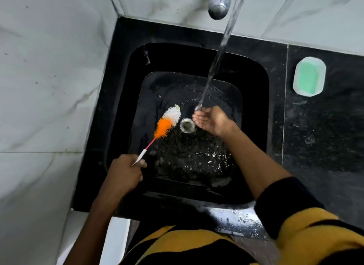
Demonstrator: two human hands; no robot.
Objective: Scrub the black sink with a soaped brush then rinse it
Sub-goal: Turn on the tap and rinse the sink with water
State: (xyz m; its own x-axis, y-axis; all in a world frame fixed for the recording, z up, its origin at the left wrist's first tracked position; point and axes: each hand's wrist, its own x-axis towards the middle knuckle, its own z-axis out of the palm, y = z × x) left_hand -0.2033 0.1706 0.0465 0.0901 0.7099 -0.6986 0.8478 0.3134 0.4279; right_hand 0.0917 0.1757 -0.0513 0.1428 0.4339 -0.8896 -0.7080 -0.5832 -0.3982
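The black square sink (254, 111) lies below me, its wet bottom speckled with droplets around a metal drain (187, 125). My left hand (126, 171) grips the thin pink-and-white handle of a brush (167, 122) whose orange and white bristles hover over the basin just left of the drain. Cupped palm-up under the stream of water (220, 53) is my right hand (211, 119), right of the drain. The water falls from a chrome tap (219, 3) at the top.
A green bar of soap in a clear dish (309, 76) sits on the black counter (325, 136) to the right. White marbled tile walls (49, 77) close in on the left and back. The sink's front rim (232, 215) is wet.
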